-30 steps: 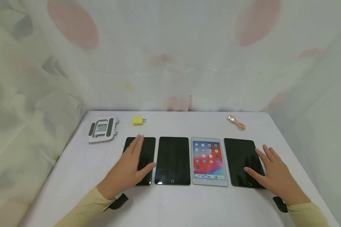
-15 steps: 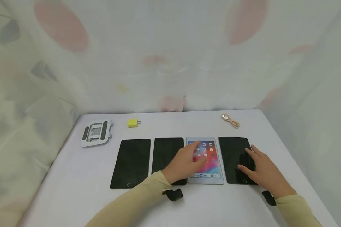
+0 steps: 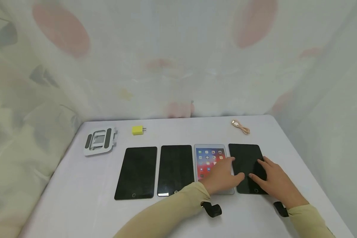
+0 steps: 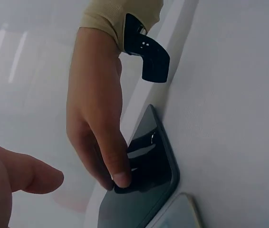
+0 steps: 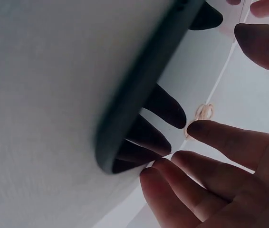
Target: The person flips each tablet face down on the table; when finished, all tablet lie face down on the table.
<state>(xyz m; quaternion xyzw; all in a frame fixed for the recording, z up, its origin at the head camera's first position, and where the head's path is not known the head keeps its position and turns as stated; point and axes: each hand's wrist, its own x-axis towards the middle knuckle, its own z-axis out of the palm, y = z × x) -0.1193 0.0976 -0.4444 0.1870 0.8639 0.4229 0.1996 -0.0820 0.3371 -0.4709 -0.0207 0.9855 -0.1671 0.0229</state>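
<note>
The left hand [image 3: 222, 176] has crossed over, so it and the right hand [image 3: 277, 181] flank the rightmost tablet [image 3: 244, 157], fingers relaxed; contact is unclear.

Right hand [image 4: 95, 99]: fingers point downward, tips at the black tablet; touching or just above, I cannot tell.
Left hand [image 4: 6, 183]: partly visible at the lower left edge, one digit extended.
Black tablet [image 4: 149, 175]: glossy, with reflections.
Pale tablet [image 4: 179, 216]: only a corner, beside the black one.
Sleeve [image 4: 118, 14]: beige.
</note>
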